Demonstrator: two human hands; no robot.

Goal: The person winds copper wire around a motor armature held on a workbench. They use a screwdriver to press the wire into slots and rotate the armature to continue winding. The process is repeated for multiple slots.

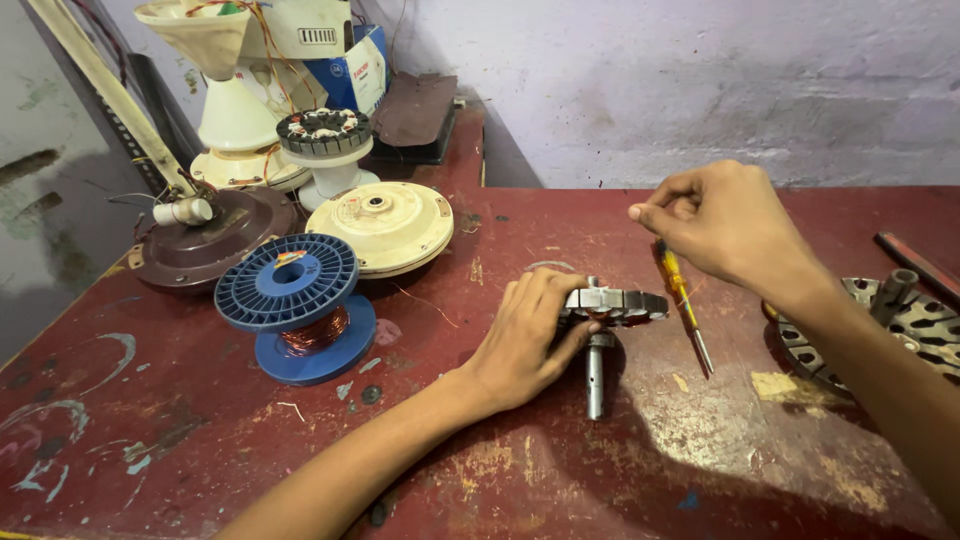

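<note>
Head view of a worn red workbench (560, 470); I give every position relative to the stator core (615, 303), a slotted metal ring on a steel shaft (595, 375) near the bench centre.

Hidden or unclear: my left hand (525, 335) covers the core's left side, so I cannot see that part of the ring. The shaft's upper end barely shows behind the core. To the right of the core, a flat slotted metal plate (905, 320) is partly covered by my right forearm and cut off at the frame edge. I cannot tell whether anything thin is pinched in my right fingertips.

Grip: my left hand is curled around the core's left rim, fingers closed on it, holding it on the bench. My right hand (725, 225) hovers above and right of the core, thumb and forefinger pressed together. A yellow-handled screwdriver (682, 305) lies just right of the core, below that hand, untouched.

Left of the core stands a blue spool of copper wire (300, 300); beyond it, a cream motor cover (385, 225) and a brown housing (205, 245).
</note>
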